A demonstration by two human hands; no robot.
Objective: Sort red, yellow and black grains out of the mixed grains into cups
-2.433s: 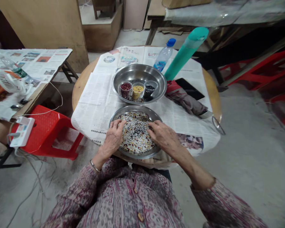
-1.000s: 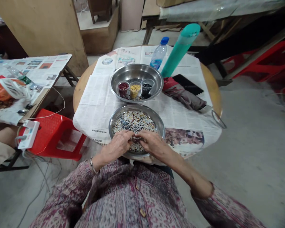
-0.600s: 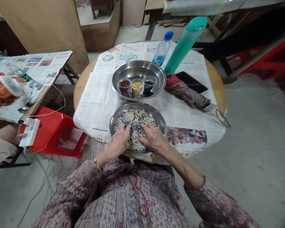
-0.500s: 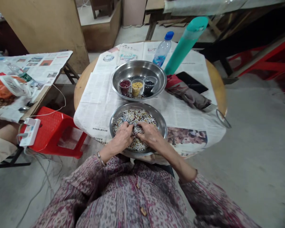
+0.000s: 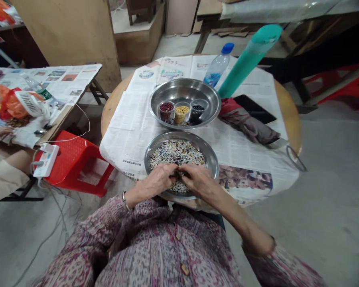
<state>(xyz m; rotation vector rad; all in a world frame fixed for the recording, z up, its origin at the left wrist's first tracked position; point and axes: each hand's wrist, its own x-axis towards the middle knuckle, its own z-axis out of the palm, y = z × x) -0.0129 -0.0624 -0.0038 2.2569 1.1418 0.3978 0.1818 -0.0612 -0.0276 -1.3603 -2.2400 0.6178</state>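
In the nearer steel basin lies a spread of mixed grains and beans, mostly white with dark, red and yellow bits. My left hand and my right hand are over its near side, fingers curled inward and the fingertips almost meeting. Whatever the fingertips pinch is too small or hidden to make out. Just beyond stands a larger steel basin. Inside it are three clear cups: dark red beans, yellow kernels and black beans.
Newspaper covers the round table. A blue-capped bottle, a tall green container, a folded umbrella and a dark tablet lie behind and right. Leftward are a red stool, a power strip and another person's arm.
Both hands have drawn back from the middle of the grains toward the basin's near side, fingertips closer together. The whole view has shifted, so the table appears farther right.
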